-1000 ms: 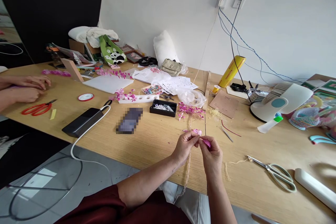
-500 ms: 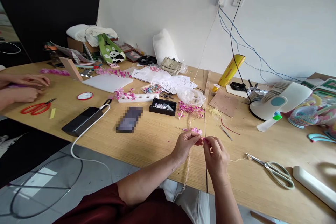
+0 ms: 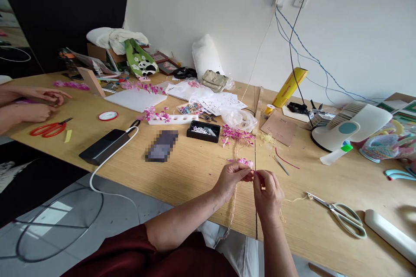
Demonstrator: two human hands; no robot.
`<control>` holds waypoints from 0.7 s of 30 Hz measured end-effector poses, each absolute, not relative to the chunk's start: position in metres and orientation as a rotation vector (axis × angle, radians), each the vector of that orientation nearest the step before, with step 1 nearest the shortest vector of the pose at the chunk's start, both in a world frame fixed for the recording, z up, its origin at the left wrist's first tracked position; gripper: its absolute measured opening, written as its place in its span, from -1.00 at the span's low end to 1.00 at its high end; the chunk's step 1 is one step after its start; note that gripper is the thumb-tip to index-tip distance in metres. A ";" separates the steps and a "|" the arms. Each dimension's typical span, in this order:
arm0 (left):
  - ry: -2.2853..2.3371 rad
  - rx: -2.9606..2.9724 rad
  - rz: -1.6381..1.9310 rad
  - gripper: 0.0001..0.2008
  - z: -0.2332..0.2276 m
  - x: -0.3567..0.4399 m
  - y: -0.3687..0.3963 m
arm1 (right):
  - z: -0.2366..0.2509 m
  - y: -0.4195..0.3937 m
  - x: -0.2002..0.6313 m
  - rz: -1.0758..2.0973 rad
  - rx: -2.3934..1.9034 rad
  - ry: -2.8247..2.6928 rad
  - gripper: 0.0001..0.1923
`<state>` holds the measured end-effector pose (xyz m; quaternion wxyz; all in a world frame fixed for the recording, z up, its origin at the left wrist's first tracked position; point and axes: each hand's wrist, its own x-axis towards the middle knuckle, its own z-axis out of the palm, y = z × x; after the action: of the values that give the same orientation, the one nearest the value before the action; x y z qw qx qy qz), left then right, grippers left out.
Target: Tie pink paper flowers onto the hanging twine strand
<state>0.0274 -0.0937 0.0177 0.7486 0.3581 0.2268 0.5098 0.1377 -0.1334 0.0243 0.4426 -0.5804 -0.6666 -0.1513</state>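
Between my two hands, fingertips pressed together, my left hand (image 3: 231,180) and right hand (image 3: 267,192) pinch a small pink flower cluster (image 3: 244,162) on pale raffia strands (image 3: 232,207) trailing off the table edge toward me. Just beyond the grip lies a finished-looking pink flower bunch (image 3: 236,135), so some blooms seem done, this one looks partway tied. Right of my grip lie pale-handled scissors (image 3: 341,214); wooden table (image 3: 195,169) is cluttered, white wall behind, another person's hands (image 3: 35,104) far left.
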 end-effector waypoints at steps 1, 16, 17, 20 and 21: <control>0.498 0.777 1.104 -0.79 0.017 0.027 -0.093 | 0.024 -0.133 0.138 -0.378 -1.434 -1.654 -0.96; 0.490 0.696 0.988 -0.73 0.017 0.022 -0.091 | 0.021 -0.131 0.139 -0.393 -1.361 -1.715 -0.90; 0.496 0.716 0.991 -0.73 0.017 0.022 -0.091 | 0.021 -0.131 0.139 -0.396 -1.359 -1.713 -0.90; 0.523 0.816 1.016 -0.73 0.018 0.021 -0.092 | 0.019 -0.131 0.139 -0.393 -1.359 -1.712 -0.90; 0.533 0.857 1.028 -0.73 0.018 0.021 -0.092 | 0.019 -0.131 0.139 -0.388 -1.361 -1.710 -0.89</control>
<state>0.0210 -0.0916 0.0183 0.7516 0.3923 0.2443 0.4707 0.1393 -0.1311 0.0189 0.4447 -0.5492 -0.6900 -0.1567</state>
